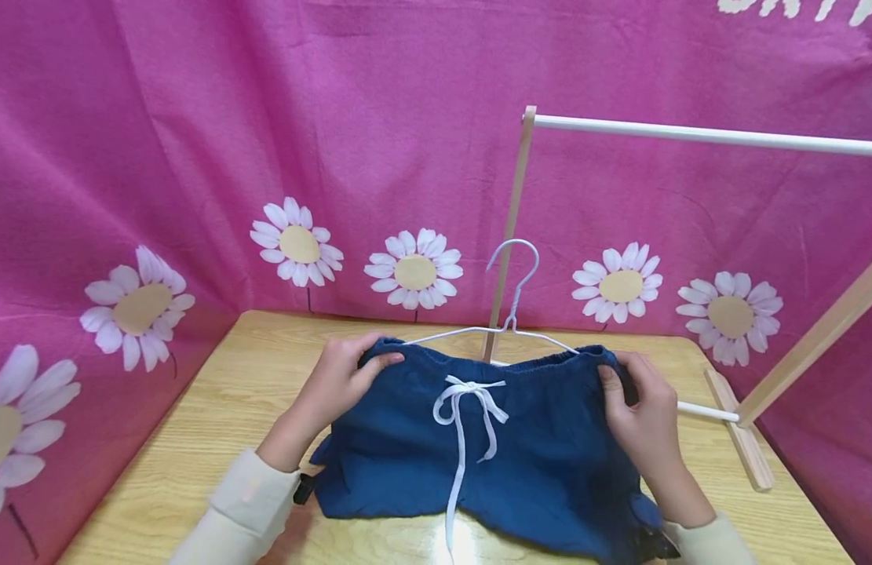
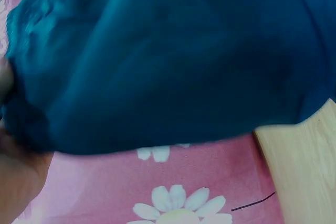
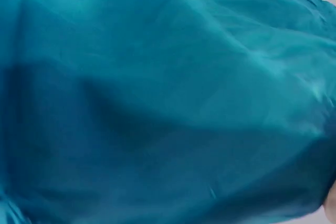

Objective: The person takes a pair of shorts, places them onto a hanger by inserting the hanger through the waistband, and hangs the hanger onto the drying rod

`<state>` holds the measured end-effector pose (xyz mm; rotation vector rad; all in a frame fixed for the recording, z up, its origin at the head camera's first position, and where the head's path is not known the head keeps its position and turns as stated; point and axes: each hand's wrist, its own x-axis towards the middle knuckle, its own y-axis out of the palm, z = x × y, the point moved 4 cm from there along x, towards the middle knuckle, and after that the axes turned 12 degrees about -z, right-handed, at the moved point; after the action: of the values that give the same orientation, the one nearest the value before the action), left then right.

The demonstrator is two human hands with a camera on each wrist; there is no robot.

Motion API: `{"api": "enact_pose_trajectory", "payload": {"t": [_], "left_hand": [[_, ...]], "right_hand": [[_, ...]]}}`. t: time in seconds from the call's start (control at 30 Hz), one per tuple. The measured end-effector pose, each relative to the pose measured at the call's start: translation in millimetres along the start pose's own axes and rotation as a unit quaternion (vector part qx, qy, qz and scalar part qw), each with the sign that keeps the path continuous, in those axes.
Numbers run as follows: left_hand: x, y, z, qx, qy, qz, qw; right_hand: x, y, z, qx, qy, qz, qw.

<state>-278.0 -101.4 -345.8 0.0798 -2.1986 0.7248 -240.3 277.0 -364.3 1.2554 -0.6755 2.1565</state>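
Dark blue shorts (image 1: 407,447) with a white drawstring bow (image 1: 471,388) are held up by both ends of the waistband. My left hand (image 1: 347,377) pinches the left end, thumb in front. At the right end, my right hand (image 1: 643,404) grips the waistband the same way. A white wire hanger (image 1: 513,314) rises out of the waist opening, its hook upward; its shoulders slope down to the waistband ends and its lower part is hidden by the cloth. Both wrist views are mostly filled by the shorts' fabric (image 2: 173,66), with only edges of the hands showing.
Behind stands a rack with wooden posts (image 1: 516,188) and a white top rail (image 1: 704,133). Its wooden foot (image 1: 742,431) rests on the light wooden table (image 1: 195,439) at the right. A pink cloth (image 1: 407,102) printed with daisies surrounds the table.
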Motion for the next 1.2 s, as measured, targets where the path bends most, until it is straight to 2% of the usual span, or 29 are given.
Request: {"api": "enact_pose_trajectory", "payload": {"t": [0.13,0.23,0.33,0.43,0.53,0.73,0.8,0.9,1.03,1.2], "left_hand": [[0.2,-2.4,-5.6,0.022,0.023,-0.049,0.9983],[0.3,-3.8,-8.8,0.033,0.038,-0.080,0.9956],[-1.7,-5.7,-8.5,0.038,0.048,-0.118,0.9912],[-4.3,-6.5,-6.4,0.037,0.051,-0.147,0.9872],[-4.9,-5.1,-6.1,0.034,0.044,-0.149,0.9872],[-4.5,-1.1,-1.7,0.011,-0.009,-0.117,0.9930],[-4.8,-0.3,1.2,-0.003,-0.017,-0.114,0.9934],[-6.2,-0.6,5.1,-0.018,-0.018,-0.126,0.9917],[-8.6,-0.4,6.9,-0.041,-0.009,-0.154,0.9871],[-9.6,2.3,8.6,-0.086,-0.013,-0.176,0.9806]], "right_hand": [[4.7,6.0,3.8,0.033,0.002,0.062,0.9975],[9.1,8.4,6.3,0.027,-0.015,0.100,0.9946],[12.2,7.4,2.6,0.018,-0.025,0.115,0.9929],[12.3,3.7,-4.8,0.021,-0.008,0.116,0.9930],[9.8,0.2,-10.9,0.028,0.019,0.104,0.9940],[9.5,-5.6,-9.1,0.022,0.042,0.062,0.9970],[10.9,-5.9,-7.4,0.025,0.049,0.058,0.9968],[12.1,-4.9,-6.9,0.047,0.069,0.063,0.9945],[11.4,-4.9,-10.6,0.084,0.116,0.065,0.9876],[11.6,-6.6,-14.2,0.092,0.152,0.061,0.9823]]}}
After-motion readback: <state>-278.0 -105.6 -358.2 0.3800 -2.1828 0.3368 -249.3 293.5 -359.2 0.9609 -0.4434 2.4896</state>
